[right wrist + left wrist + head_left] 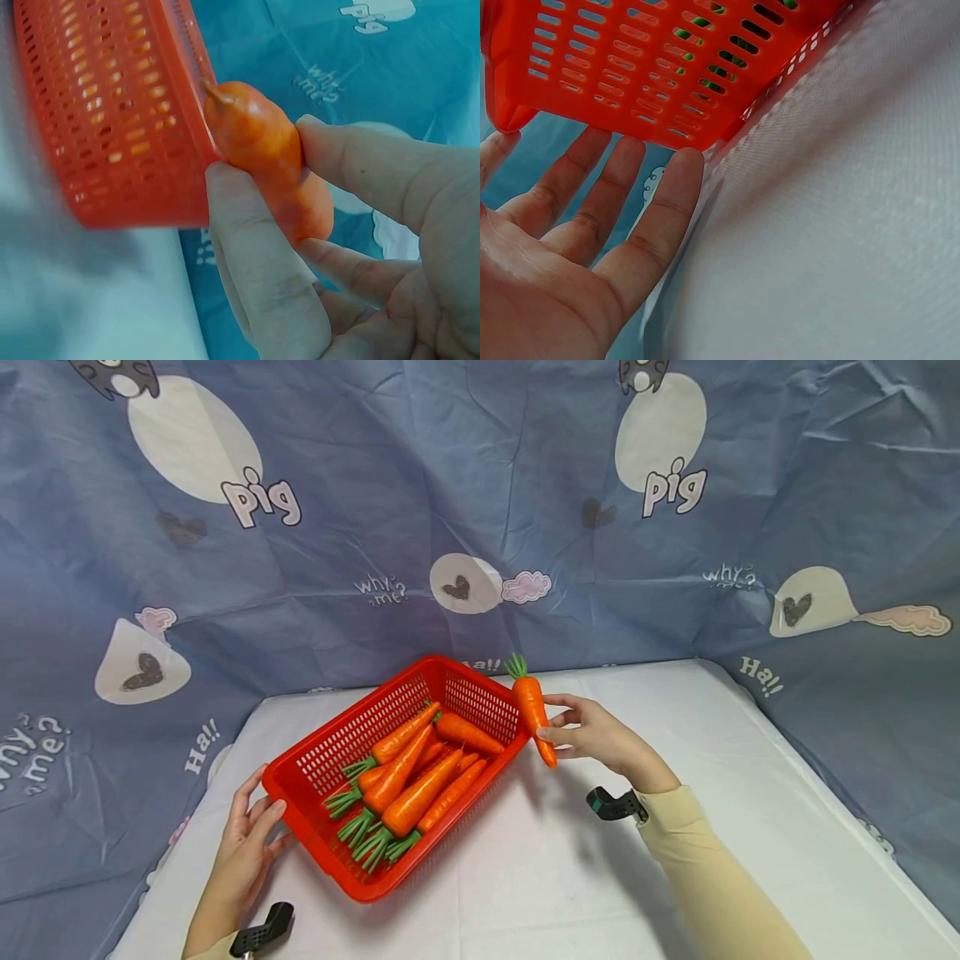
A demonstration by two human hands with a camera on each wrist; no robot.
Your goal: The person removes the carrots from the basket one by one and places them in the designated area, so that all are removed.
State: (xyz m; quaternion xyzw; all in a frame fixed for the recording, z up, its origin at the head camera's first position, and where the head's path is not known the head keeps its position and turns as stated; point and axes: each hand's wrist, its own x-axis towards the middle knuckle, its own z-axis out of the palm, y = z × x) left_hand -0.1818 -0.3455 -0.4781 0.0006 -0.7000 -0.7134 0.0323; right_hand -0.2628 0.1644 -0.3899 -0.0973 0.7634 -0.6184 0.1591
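Presently | right grip (596, 735) pinches carrot (529, 702) beside basket (300, 831) | left grip (242, 852) spread, touching basket | inside basket, piled carrots (405, 768) partly hide one another

Head: aimed downward, toward 12 o'clock.
Wrists: set close.
Shared: basket (306, 831), seen at 11 (left), 10 (right).

there is one red basket (300, 803), with at least six carrots (423, 795) inside; they overlap, so the exact number cannot be told. one more carrot (531, 703) is outside it, making seven or more. there are two hands, one left hand (246, 843) and one right hand (596, 735), two black devices (618, 804) at the wrists, one white table (540, 885), and two "pig" prints (261, 502) behind.
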